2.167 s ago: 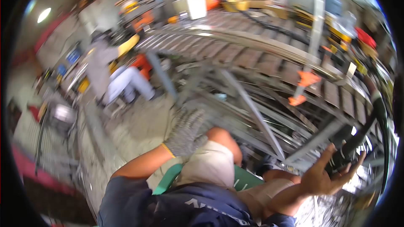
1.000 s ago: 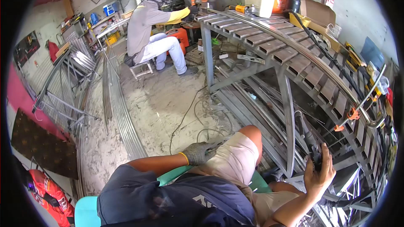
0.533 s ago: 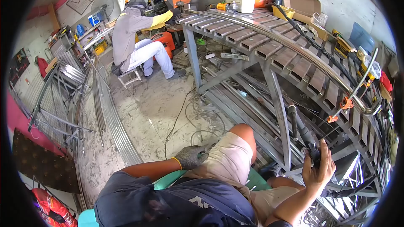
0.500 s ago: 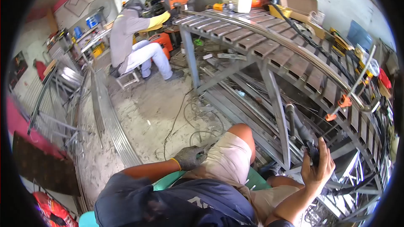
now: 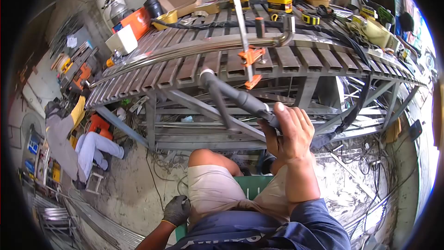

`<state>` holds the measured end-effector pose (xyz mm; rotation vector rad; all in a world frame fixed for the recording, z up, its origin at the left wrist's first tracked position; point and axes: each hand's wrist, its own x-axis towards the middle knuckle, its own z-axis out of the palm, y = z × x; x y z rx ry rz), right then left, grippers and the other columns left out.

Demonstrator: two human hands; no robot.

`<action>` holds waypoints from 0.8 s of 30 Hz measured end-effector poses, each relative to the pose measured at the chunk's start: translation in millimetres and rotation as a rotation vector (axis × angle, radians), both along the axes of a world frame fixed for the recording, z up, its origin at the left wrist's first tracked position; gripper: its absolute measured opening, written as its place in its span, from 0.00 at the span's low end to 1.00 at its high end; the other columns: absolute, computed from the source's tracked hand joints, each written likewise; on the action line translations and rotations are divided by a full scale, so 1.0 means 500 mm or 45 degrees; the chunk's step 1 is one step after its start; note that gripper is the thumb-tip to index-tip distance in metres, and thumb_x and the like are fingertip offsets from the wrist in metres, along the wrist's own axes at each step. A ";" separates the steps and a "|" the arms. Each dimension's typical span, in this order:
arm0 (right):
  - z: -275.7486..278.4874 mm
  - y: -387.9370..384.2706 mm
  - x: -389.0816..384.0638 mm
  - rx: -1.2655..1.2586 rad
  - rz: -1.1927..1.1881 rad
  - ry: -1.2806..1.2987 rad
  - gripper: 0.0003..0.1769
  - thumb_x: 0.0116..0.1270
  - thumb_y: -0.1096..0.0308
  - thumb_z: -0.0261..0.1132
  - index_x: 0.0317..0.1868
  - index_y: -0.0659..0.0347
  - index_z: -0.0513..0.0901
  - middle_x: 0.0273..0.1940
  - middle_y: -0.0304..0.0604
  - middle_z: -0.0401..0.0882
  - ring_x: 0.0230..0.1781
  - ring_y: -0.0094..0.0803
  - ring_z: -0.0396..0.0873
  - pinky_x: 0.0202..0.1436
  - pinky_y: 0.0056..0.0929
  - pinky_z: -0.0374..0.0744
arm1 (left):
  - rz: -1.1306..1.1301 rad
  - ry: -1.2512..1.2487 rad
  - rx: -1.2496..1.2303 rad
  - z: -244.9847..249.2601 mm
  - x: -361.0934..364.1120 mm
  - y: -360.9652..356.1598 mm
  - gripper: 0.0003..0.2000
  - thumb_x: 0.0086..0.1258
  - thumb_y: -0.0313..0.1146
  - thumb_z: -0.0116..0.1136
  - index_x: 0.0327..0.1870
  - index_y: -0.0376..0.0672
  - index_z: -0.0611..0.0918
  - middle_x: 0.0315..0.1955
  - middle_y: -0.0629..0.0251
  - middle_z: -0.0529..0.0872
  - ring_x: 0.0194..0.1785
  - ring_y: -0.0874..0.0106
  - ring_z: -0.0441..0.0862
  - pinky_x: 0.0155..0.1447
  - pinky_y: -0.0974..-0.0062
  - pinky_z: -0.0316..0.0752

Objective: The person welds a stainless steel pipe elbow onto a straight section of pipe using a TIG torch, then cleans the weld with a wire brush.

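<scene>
My bare right hand (image 5: 293, 132) is closed around the handle of a grey TIG welding torch (image 5: 238, 99), raised in front of the slatted steel bench (image 5: 212, 62). The torch's pale nozzle points up and left towards the bench edge, and its long back cap hangs down. My left hand (image 5: 176, 210), in a dark grey glove, is curled beside my left thigh; whatever it may hold is hidden. On the bench lie shiny metal tubes (image 5: 185, 46) with a bent end at the right. An orange bar clamp (image 5: 251, 56) grips the bench edge near that bend.
A co-worker (image 5: 64, 134) in yellow sleeves sits on a low stool at left. A black cable (image 5: 340, 32) crosses the bench and hangs at right. Boxes and a yellow-black tape measure (image 5: 311, 19) sit on top. Metal lengths lie underneath, with cables on the floor.
My view has swung right, so the bench now faces me and the co-worker appears farther left. The torch has come up in front of me in my right hand. My left hand stays by my thigh.
</scene>
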<state>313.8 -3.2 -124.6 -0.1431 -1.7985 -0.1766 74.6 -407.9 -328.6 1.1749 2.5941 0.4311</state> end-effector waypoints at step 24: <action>-0.003 0.095 0.123 -0.662 -0.098 0.875 0.49 0.70 0.81 0.76 0.84 0.79 0.56 0.67 0.62 0.75 0.48 0.34 0.83 0.55 0.30 0.83 | -0.808 1.335 1.162 0.641 -0.053 0.726 0.23 0.75 0.32 0.68 0.68 0.33 0.81 0.59 0.42 0.84 0.62 0.42 0.82 0.71 0.47 0.76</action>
